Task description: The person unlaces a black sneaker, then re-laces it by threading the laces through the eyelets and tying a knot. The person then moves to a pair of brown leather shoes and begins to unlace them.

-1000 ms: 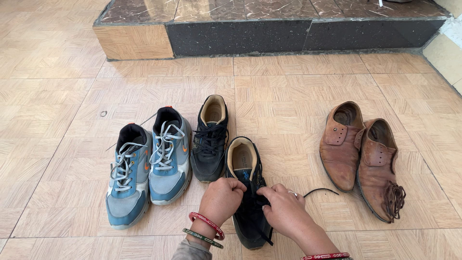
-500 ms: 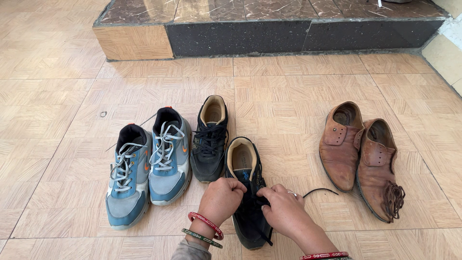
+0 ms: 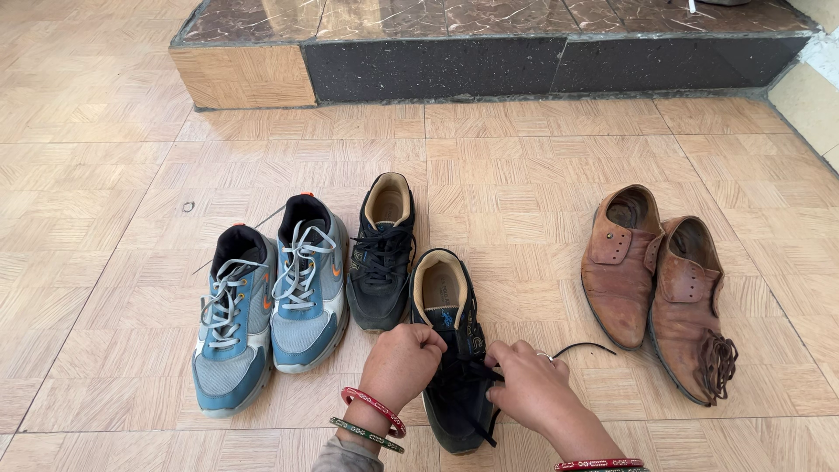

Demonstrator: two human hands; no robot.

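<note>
Both hands, left hand (image 3: 404, 357) and right hand (image 3: 529, 385), sit at 6 o'clock over the near black shoe (image 3: 447, 350). At 9 o'clock, passage is blocked by the second black shoe (image 3: 382, 253), just beside the near one, and the pair of blue sneakers (image 3: 266, 297), packed side by side. At 3 o'clock lies open floor (image 3: 533, 262), crossed only by a loose black lace end (image 3: 584, 347), bounded by two brown leather shoes (image 3: 655, 284). At 12 o'clock, tiles run free to the raised dark step (image 3: 489, 61).
</note>
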